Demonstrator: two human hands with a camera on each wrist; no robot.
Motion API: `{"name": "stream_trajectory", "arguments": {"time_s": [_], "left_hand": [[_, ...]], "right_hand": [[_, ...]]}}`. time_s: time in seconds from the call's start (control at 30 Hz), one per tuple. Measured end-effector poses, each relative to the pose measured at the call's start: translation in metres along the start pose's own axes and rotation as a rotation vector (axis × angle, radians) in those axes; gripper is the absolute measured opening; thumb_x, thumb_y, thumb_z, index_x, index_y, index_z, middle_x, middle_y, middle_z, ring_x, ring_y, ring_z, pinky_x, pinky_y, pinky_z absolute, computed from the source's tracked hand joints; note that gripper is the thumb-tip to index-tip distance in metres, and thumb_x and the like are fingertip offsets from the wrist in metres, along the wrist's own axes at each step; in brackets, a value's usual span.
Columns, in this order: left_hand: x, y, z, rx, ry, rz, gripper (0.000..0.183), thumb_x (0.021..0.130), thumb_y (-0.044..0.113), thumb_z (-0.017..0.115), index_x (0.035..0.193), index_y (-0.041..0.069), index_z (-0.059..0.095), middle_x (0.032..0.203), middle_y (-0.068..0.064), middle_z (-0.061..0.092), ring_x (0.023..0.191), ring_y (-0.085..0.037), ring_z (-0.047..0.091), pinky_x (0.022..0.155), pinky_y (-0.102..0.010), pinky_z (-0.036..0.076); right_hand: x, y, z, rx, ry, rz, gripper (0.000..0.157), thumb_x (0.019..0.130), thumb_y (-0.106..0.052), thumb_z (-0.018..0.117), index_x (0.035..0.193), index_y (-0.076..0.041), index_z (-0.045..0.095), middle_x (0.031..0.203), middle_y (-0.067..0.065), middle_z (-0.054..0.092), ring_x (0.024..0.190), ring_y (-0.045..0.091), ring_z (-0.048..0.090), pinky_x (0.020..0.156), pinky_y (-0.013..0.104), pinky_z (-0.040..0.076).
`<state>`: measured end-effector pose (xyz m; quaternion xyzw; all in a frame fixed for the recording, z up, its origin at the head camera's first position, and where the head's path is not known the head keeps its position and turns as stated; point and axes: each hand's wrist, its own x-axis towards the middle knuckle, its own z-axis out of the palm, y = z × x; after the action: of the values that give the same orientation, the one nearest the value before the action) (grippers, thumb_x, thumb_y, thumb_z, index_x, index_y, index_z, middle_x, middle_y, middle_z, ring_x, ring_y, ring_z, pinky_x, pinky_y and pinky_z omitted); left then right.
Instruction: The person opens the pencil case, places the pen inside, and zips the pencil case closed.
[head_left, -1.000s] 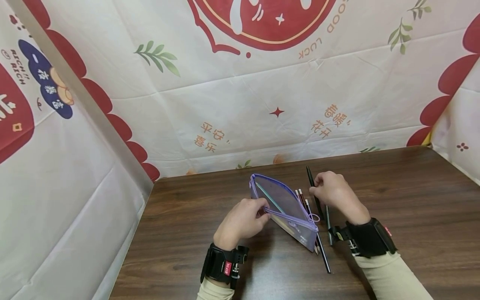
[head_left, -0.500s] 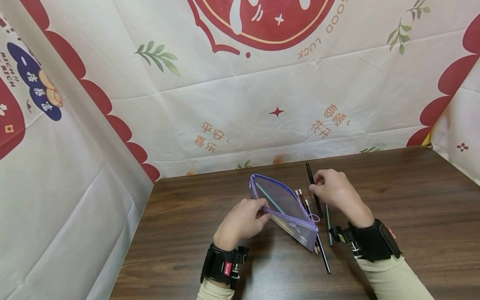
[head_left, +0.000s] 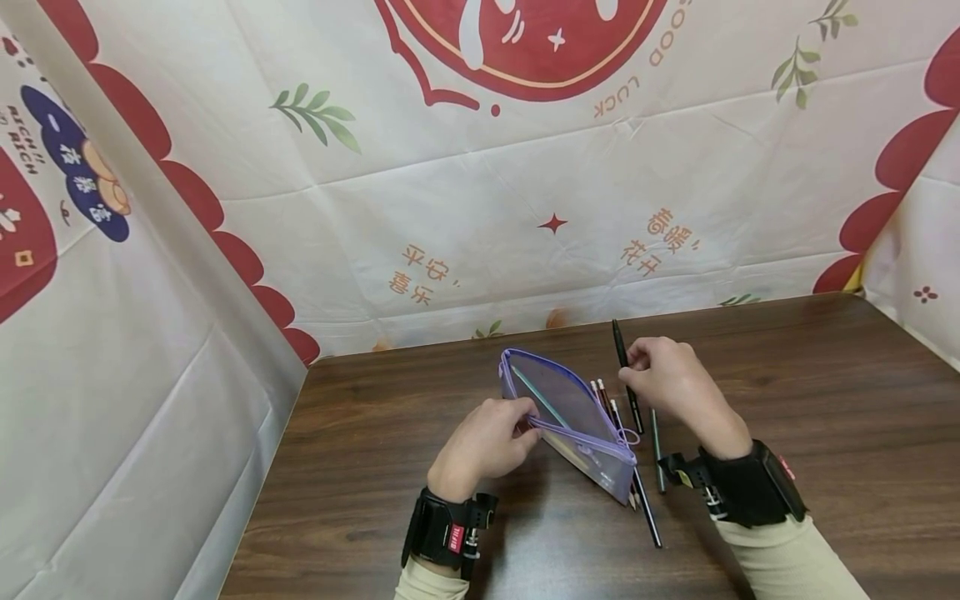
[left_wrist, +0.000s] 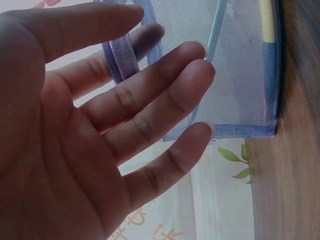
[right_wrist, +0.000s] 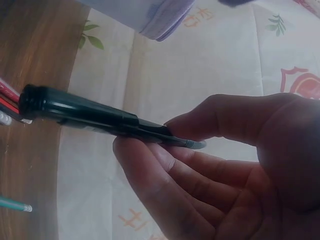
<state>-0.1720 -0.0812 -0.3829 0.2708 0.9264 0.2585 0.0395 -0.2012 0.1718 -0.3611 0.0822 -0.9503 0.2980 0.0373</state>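
My left hand (head_left: 483, 442) pinches the zippered rim of a translucent purple mesh pencil case (head_left: 555, 392) between thumb and index finger. The case's mouth gapes, and a light-blue stick shows through the mesh. In the left wrist view, the zipper strip (left_wrist: 124, 56) lies between those two fingers while the others are spread. To the right of the case, my right hand (head_left: 671, 379) grips a dark pen (head_left: 619, 343) with thumb and fingertips. The right wrist view shows the pen (right_wrist: 90, 111) tilted, its narrow tip by the thumb.
Several pencils (head_left: 602, 392) with white ends lie against the case's right side. A dark pencil (head_left: 648, 510) sticks out toward me, and a green pencil (head_left: 657, 454) lies below my right hand. Printed white cloth (head_left: 465, 183) hangs behind the wooden table (head_left: 360, 467).
My right hand has shifted slightly up and away with the pen in its fingers. My left hand and the pencil case have stayed in place.
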Motion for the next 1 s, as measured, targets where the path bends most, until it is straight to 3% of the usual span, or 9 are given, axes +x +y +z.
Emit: {"name": "stream_trajectory", "arguments": {"time_s": [1.0], "left_hand": [[0.002, 0.000, -0.004, -0.008, 0.001, 0.001, 0.010, 0.089, 0.021, 0.062, 0.092, 0.013, 0.066, 0.070, 0.006, 0.057, 0.056, -0.004, 0.047, 0.048, -0.019, 0.038]], "right_hand": [[-0.009, -0.020, -0.015, 0.021, 0.133, -0.095, 0.018, 0.082, -0.011, 0.060, 0.092, 0.004, 0.064, 0.075, 0.012, 0.069, 0.065, 0.020, 0.059, 0.060, 0.039, 0.046]]}}
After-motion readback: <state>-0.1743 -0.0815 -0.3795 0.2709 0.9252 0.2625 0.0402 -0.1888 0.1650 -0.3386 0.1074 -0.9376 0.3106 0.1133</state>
